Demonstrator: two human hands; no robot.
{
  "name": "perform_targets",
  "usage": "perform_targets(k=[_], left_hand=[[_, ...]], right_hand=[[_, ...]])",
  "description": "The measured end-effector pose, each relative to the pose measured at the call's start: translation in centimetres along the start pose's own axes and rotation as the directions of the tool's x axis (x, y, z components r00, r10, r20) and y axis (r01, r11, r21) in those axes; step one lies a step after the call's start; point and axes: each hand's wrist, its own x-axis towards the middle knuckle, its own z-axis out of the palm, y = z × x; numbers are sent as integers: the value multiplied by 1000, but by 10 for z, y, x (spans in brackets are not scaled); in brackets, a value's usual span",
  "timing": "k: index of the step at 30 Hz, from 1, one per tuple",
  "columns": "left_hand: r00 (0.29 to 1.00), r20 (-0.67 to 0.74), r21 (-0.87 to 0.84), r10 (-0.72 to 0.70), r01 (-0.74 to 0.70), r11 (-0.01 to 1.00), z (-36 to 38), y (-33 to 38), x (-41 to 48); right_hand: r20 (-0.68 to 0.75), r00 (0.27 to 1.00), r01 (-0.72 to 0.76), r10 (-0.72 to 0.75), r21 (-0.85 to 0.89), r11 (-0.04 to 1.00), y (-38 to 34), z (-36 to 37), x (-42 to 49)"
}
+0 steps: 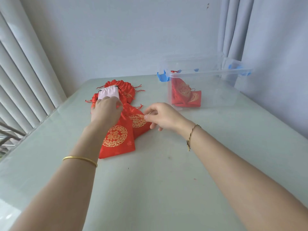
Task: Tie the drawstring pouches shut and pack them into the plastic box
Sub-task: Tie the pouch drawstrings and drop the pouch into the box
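Several red drawstring pouches with gold emblems lie in a loose pile on the table. The nearest red pouch (116,139) lies flat toward me. My left hand (105,110) reaches over its neck, fingers curled down on the gathered top. A second red pouch (138,121) lies just right of it; my right hand (160,115) hovers over its edge with fingers loosely curled, holding nothing that I can see. A pink pouch (108,93) rests on the pile behind my left hand. The clear plastic box (216,97) stands at the back right with red pouches (185,94) inside.
The box has blue latches (162,77), and its clear lid (200,62) leans behind it against the wall. The pale table (166,180) ends at a wall behind and a curtain at the right. Vertical blinds run along the left edge.
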Motion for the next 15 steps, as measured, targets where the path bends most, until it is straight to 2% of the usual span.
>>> perform_targets(k=[3,6,10,13,15], left_hand=[[997,73,57,8,-12,998,0,-2,-1],[998,58,49,16,-19,999,-3,0,-3],[980,93,-254,176,-148,956,-23,26,-7],[955,37,-384,293,-258,887,-39,59,-16],[954,9,-494,299,-255,831,-42,72,-17]], right_hand=[[-10,1000,9,-8,30,1000,-1,6,3],[-34,999,29,-27,53,998,0,9,2],[-44,996,82,-77,105,991,-2,1,-1],[-90,979,181,-181,-12,983,-5,-16,-7],[-165,966,194,-200,-53,980,0,-34,-7]])
